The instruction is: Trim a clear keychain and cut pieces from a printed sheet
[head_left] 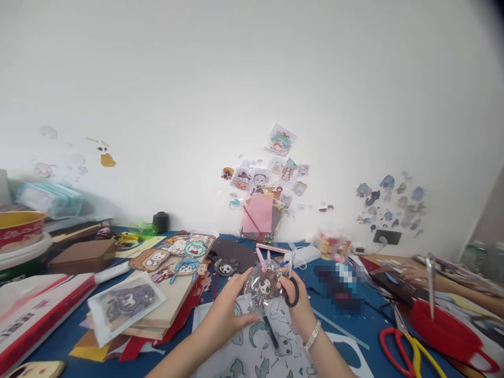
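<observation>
Blue table [354, 328], left hand [226, 310] raised — pinching sticker cutout [264, 286], right hand [296, 299] gripping scissors [292, 294]

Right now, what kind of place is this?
Probably a home craft desk for making character stickers or charms. Cartoon cutouts cover the blue table, more stickers are stuck on the white wall, and red-and-yellow scissors lie at the right. The left hand and right hand hold a character cutout.
</observation>
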{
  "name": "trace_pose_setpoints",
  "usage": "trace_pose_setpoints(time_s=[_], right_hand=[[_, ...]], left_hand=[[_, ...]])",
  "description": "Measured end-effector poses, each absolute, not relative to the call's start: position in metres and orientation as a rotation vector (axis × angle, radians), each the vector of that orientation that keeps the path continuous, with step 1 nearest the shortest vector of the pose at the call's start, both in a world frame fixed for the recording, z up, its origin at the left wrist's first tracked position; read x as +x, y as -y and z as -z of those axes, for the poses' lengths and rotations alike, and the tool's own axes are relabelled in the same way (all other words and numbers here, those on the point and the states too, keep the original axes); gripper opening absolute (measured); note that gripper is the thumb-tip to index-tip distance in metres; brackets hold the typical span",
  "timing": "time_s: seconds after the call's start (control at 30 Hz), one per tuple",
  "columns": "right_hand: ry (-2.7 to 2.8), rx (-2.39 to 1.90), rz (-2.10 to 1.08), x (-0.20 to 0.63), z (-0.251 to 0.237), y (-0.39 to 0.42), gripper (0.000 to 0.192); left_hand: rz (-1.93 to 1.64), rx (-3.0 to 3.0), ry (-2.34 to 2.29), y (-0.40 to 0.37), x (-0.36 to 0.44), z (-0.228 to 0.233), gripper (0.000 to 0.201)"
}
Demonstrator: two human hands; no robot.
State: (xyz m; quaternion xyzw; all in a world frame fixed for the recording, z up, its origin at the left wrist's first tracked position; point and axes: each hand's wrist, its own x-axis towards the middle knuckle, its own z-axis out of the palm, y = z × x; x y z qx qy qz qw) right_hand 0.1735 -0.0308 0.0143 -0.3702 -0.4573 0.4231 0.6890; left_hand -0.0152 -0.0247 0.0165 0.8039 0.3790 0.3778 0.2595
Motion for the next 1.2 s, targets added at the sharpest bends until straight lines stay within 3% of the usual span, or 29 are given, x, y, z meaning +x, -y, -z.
trace_pose_setpoints(time_s=[0.13, 0.4, 0.87, 1.03, 1.2], right_hand=[[1.121, -0.81, -0.943, 0.177, -0.019, 0.035, 0.022], [1.384, -0.848, -0.913, 0.179, -0.025, 0.045, 0.022], [1.376, -0.809, -0.972, 0.183, -0.021, 0.045, 0.025], [1.252, -0.819, -0.953, 0.18, -0.02, 0.042, 0.021], [1.061, -0.82, -0.876, 0.175, -0.019, 0.038, 0.019]], left_hand=[[-1.025, 2.226, -0.895, 0.025, -0.016, -0.02, 0.082], [-0.889, 2.239, -0.789, 0.03, -0.02, -0.023, 0.117], [-0.899, 2.206, -0.461, 0.015, -0.03, -0.03, 0.079], [-0.94, 2.078, -0.54, 0.015, -0.025, -0.024, 0.075], [-0.916, 1.881, -0.638, 0.021, -0.01, -0.017, 0.057]])
